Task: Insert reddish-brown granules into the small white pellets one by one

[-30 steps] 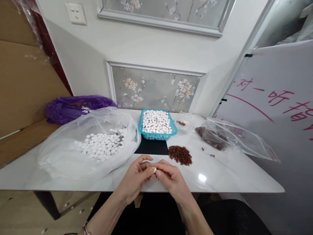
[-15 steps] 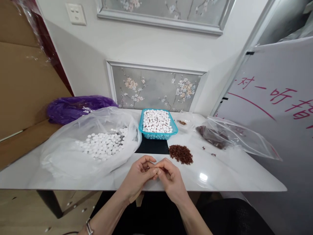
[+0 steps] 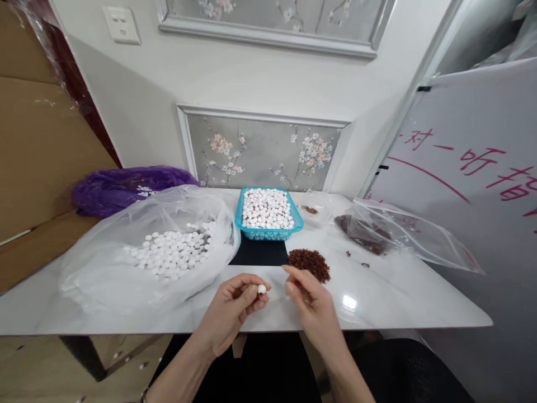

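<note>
My left hand (image 3: 235, 305) pinches a small white bead (image 3: 262, 289) between thumb and forefinger, just above the near edge of the white table (image 3: 377, 305). My right hand (image 3: 312, 299) hovers beside it, a little apart, its fingers loosely stretched toward a pile of small dark red pieces (image 3: 309, 263); nothing shows in it. A clear plastic bag (image 3: 138, 252) to the left lies open with many white beads inside. Behind the hands a turquoise basket (image 3: 268, 215) is filled with more white beads.
A purple bag (image 3: 121, 187) lies at the back left. A clear zip bag (image 3: 403, 235) holding dark red material lies at the right, with a few loose pieces near it. A black mat (image 3: 260, 254) sits under the basket. A white board with red writing (image 3: 474, 184) stands to the right.
My hands were pressed together over the bead. Now the right hand has drawn away to the right toward the red pile, and the left hand alone keeps the bead.
</note>
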Demonstrator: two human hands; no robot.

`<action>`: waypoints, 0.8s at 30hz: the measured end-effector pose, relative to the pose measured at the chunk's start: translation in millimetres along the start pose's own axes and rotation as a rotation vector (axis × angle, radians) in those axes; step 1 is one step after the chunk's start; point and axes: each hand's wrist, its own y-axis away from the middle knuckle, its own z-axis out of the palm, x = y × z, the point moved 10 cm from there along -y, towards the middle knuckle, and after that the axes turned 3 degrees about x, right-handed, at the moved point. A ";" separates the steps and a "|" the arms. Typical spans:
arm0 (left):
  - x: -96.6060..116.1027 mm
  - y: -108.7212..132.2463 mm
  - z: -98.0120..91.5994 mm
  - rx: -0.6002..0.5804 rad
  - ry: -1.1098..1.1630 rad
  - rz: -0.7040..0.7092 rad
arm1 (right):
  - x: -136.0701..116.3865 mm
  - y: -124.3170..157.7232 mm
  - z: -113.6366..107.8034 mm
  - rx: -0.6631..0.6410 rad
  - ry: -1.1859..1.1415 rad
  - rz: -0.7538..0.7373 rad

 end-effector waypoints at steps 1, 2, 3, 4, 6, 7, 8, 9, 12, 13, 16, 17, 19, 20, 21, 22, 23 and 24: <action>0.4 1.6 0.6 -0.002 -0.009 0.007 | 4.2 -0.6 -14.4 0.071 0.134 -0.001; 1.3 3.3 1.6 -0.007 -0.019 0.019 | 9.1 -1.2 -28.4 0.135 0.270 0.009; 2.6 5.2 3.2 -0.016 -0.036 0.038 | 13.9 -1.7 -39.8 0.179 0.404 0.021; 4.0 7.0 5.1 -0.027 -0.060 0.058 | 19.7 -2.5 -48.5 0.203 0.524 0.043; 6.4 10.3 9.6 -0.047 -0.118 0.091 | 31.3 -4.5 -57.3 0.198 0.714 0.097; 7.3 11.6 11.5 -0.053 -0.144 0.101 | 36.1 -5.4 -58.5 0.182 0.782 0.123; 8.4 12.6 13.0 -0.054 -0.164 0.109 | 39.5 -6.2 -58.1 0.166 0.833 0.142; 9.6 13.4 14.3 -0.053 -0.181 0.116 | 41.3 -6.8 -56.9 0.152 0.871 0.153; 15.6 15.0 17.3 -0.047 -0.229 0.159 | 41.6 -7.2 -53.7 0.137 0.918 0.168; 17.6 15.5 18.1 -0.046 -0.243 0.177 | 40.9 -6.9 -53.6 0.142 0.917 0.168; 21.1 16.9 19.2 -0.041 -0.267 0.211 | 39.0 -5.7 -54.3 0.160 0.892 0.146; 21.0 17.2 19.6 -0.042 -0.266 0.210 | 38.7 -5.2 -54.6 0.165 0.887 0.136; 20.5 18.0 20.8 -0.052 -0.255 0.205 | 38.3 -4.4 -55.4 0.178 0.885 0.126; 20.3 18.5 21.5 -0.060 -0.247 0.203 | 38.1 -4.0 -55.6 0.183 0.890 0.127; 20.5 18.9 22.1 -0.067 -0.240 0.202 | 38.1 -3.7 -55.6 0.184 0.897 0.132; 21.0 19.4 22.2 -0.070 -0.232 0.205 | 37.9 -3.5 -55.3 0.181 0.904 0.139; 21.7 19.7 21.9 -0.070 -0.223 0.210 | 37.6 -3.4 -54.7 0.176 0.911 0.148; 22.4 19.9 21.2 -0.068 -0.214 0.216 | 37.1 -3.3 -54.2 0.170 0.918 0.156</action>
